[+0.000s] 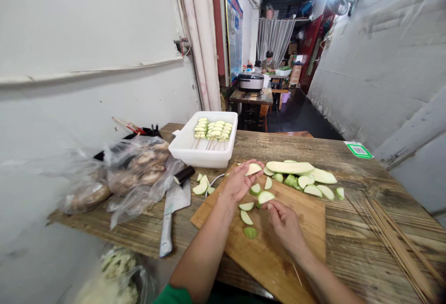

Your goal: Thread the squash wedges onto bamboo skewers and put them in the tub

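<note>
My left hand (240,181), palm up, holds a half-round zucchini slice (253,169) at its fingers. Over the cutting board (212,209), my right hand (284,223) is closed in a pinch. A thin bamboo skewer (297,274) shows below the right wrist, in line with the pinch. Right at those fingertips is another zucchini slice (265,197); whether the skewer pierces it is hidden. Loose slices (246,217) lie on the board around both hands. Long zucchini pieces (290,168) and more cut slices are heaped at the board's far right edge.
A white tub (198,158) holds skewered slices at the back. Left of the board lie a cleaver (172,216), a dark cylindrical piece (184,175) and bagged mushrooms (139,169). Bamboo skewers (393,243) lie at right. A person (268,62) sits far back.
</note>
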A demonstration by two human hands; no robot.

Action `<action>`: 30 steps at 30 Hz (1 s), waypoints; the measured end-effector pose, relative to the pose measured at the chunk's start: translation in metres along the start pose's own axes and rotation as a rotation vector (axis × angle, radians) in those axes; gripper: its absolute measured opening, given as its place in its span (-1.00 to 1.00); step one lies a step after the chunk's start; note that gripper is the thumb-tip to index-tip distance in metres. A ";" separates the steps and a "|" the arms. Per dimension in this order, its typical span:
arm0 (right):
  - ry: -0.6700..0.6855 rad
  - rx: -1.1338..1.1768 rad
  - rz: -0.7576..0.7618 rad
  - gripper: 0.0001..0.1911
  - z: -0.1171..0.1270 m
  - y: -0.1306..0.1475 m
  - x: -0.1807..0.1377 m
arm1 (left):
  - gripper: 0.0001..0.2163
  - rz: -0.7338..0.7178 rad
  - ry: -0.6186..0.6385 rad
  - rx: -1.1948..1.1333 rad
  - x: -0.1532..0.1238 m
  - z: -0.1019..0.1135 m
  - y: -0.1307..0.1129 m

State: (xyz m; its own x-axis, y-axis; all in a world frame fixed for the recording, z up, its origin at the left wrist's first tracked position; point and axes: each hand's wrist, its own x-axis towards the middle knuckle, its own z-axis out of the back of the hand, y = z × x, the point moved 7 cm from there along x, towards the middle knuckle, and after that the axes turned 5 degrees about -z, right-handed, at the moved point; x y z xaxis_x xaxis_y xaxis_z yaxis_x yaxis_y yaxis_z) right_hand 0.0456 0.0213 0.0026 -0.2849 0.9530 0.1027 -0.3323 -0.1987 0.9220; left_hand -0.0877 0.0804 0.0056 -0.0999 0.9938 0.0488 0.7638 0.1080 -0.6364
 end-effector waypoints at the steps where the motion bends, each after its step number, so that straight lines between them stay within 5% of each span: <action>1: -0.006 -0.004 0.005 -0.68 0.000 0.000 0.000 | -0.85 0.002 -0.003 0.002 0.000 0.000 0.000; 30: -0.039 -0.062 0.019 -0.68 0.000 -0.002 -0.001 | -0.83 0.008 0.018 0.043 -0.002 -0.001 0.009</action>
State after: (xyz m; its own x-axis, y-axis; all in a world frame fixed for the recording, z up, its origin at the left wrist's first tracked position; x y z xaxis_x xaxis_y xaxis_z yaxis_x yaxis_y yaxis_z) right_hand 0.0467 0.0207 0.0004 -0.2564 0.9570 0.1355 -0.3827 -0.2292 0.8950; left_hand -0.0801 0.0795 0.0008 -0.0824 0.9950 0.0573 0.7362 0.0995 -0.6694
